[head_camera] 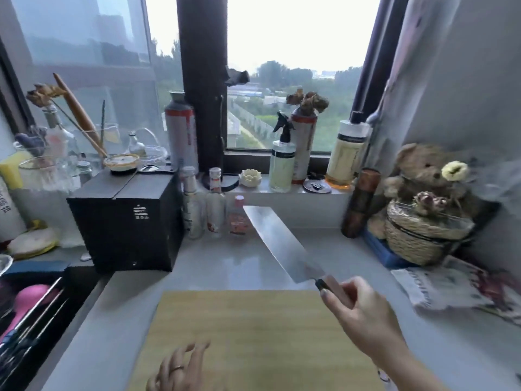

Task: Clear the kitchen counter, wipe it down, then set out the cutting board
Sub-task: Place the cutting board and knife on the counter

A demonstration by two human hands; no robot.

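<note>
A pale wooden cutting board [253, 331] lies flat on the grey counter [231, 266], near the front edge. My right hand [363, 314] grips the wooden handle of a broad cleaver [282, 244], whose blade points up and to the left above the counter behind the board. My left hand [180, 368] hovers over the board's near left part, fingers relaxed and spread, holding nothing; a ring is on one finger.
A black box [127, 221] stands at the back left, with small bottles [214, 204] beside it. Spray and soap bottles [282, 165] line the windowsill. A woven basket [420, 235], a teddy bear and a folded cloth [451, 286] fill the right side. A sink area lies at left.
</note>
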